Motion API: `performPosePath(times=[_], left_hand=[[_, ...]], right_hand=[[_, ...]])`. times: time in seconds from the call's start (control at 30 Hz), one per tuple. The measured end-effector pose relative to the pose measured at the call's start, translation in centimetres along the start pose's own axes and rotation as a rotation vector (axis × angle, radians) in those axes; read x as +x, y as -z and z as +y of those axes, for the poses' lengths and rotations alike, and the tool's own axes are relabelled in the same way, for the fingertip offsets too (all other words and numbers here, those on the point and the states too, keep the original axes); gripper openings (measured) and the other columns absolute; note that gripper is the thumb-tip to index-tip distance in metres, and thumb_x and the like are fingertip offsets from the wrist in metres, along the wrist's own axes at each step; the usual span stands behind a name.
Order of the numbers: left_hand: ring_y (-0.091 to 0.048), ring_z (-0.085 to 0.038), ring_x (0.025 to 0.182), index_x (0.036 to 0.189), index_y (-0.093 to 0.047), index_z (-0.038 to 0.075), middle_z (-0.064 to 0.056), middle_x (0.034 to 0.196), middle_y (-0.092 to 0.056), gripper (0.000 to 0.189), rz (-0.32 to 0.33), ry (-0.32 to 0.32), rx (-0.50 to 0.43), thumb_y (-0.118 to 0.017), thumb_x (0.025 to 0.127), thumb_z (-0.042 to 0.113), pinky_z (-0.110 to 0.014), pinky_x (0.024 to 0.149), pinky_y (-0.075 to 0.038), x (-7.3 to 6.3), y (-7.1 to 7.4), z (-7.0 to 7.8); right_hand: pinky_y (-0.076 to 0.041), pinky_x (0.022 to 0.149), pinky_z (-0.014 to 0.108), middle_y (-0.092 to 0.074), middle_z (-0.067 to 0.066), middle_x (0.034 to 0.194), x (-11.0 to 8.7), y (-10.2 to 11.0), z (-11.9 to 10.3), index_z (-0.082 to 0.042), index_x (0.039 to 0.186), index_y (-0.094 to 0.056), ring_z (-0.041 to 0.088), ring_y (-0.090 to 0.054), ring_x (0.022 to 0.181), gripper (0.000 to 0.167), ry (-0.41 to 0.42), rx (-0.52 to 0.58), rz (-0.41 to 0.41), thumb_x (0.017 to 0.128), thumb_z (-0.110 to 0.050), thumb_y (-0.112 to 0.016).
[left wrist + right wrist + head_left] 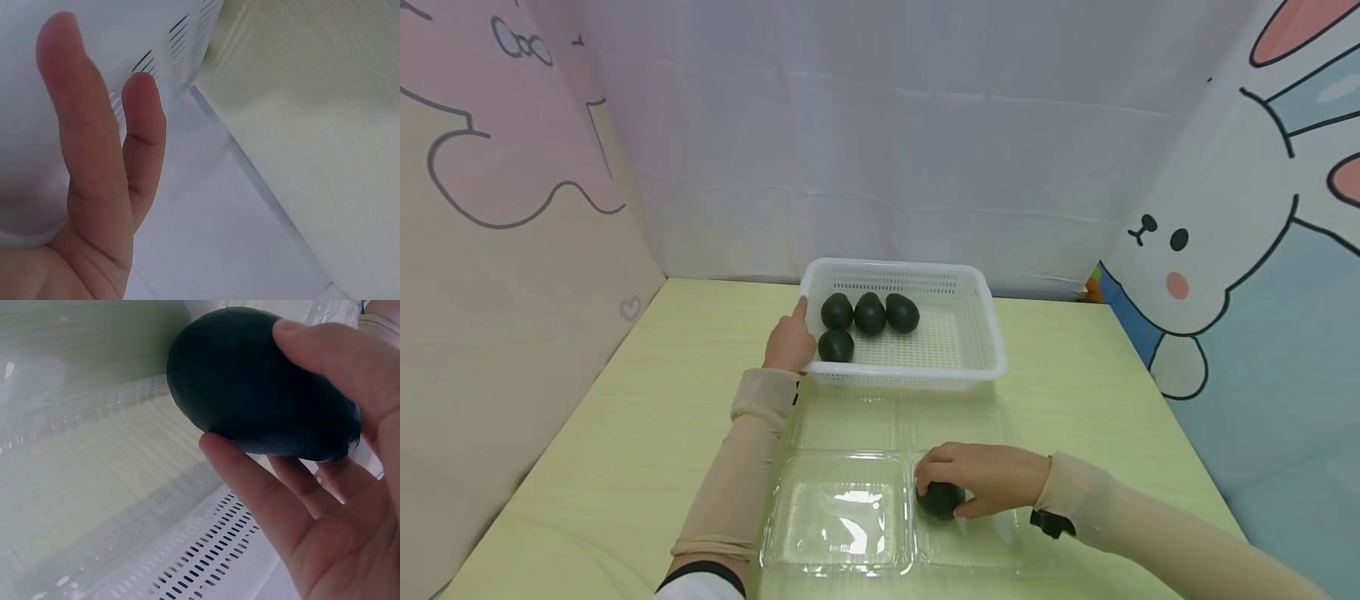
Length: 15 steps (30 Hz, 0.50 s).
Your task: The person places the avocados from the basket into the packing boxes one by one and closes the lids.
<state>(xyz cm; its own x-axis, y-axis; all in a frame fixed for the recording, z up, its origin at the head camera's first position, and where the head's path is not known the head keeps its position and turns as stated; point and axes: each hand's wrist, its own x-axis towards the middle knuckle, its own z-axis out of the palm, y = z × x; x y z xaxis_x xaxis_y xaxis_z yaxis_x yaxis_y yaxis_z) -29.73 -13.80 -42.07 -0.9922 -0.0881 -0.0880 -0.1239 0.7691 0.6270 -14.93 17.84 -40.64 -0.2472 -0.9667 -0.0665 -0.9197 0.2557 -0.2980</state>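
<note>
My right hand [988, 479] grips a dark avocado [940, 501] over the front right compartment of a clear plastic tray [902, 517]. In the right wrist view, the thumb lies on one side of the avocado [256, 381] and the fingers on the other. My left hand [790, 340] is at the left side of a white perforated basket [977, 379], index finger pointing forward along the rim. Up close, two fingers of the left hand [94, 156] look extended beside the basket wall [100, 37]. Inside the basket, several dark avocados [870, 314] are grouped toward the left.
The clear tray's front left compartment [838, 517] shows bright reflections. Its back compartments reach up to the basket's front. All of it stands on a pale yellow-green table [647, 400]. A white curtain [880, 142] hangs behind, with cartoon-printed panels [1247, 275] at both sides.
</note>
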Motion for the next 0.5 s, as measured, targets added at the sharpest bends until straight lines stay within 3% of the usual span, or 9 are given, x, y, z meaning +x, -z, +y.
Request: performPosePath(times=[0.5], left_hand=[[-0.056,-0.040,0.095,0.157,-0.012,0.016,-0.028,0.122,-0.048,0.076,-0.003,0.017,-0.004,-0.047,0.092,0.001,-0.029,0.038,-0.053,0.03,-0.02,0.08]], right_hand=[[-0.046,0.099,0.021,-0.052,0.001,0.132,-0.20,-0.26,0.05,-0.018,0.122,-0.054,0.012,-0.051,0.120,0.050,-0.025,-0.010,-0.012,0.080,-0.018,-0.080]])
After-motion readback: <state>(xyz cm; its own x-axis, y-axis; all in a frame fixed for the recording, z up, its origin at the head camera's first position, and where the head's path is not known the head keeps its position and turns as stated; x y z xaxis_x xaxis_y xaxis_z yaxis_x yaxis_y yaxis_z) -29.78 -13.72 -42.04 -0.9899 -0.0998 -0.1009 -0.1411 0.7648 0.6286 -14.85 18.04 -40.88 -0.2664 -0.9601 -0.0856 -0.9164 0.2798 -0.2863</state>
